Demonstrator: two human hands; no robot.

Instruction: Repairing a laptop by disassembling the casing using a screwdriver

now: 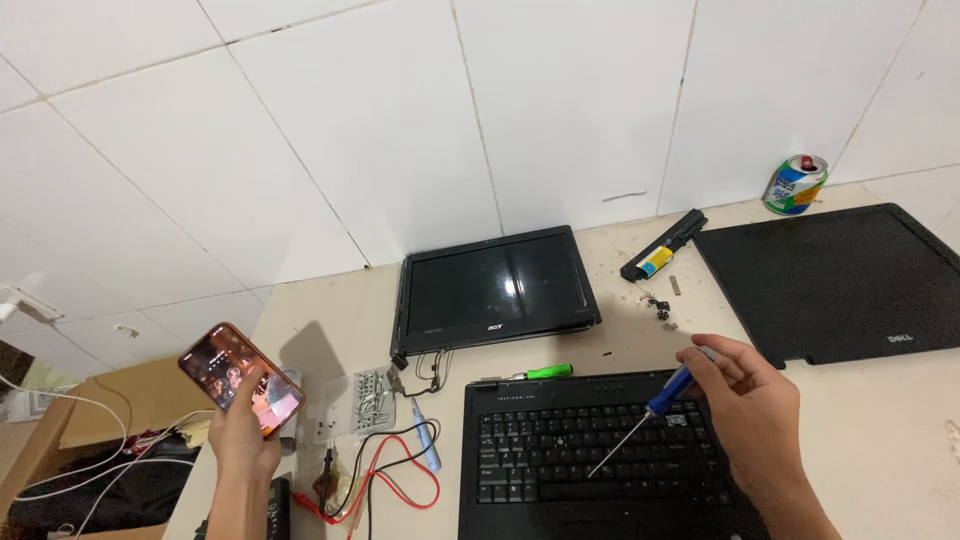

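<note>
left hand (pixel 240 425) closed around a phone (pixel 241 379), screen lit and tilted up toward the face, held off the bench edge. right hand (pixel 752 400) pinches a blue-handled screwdriver (pixel 640 418) in a pen grip, tip resting low over the keyboard of the laptop base (pixel 590 470), directly in front. behind it: detached screen panel (pixel 493 290), green-handled tool (pixel 545 372), battery pack (pixel 664 245), black lid (pixel 835 280), drink can (pixel 796 184). red and black leads (pixel 375 480) crowd the left.
</note>
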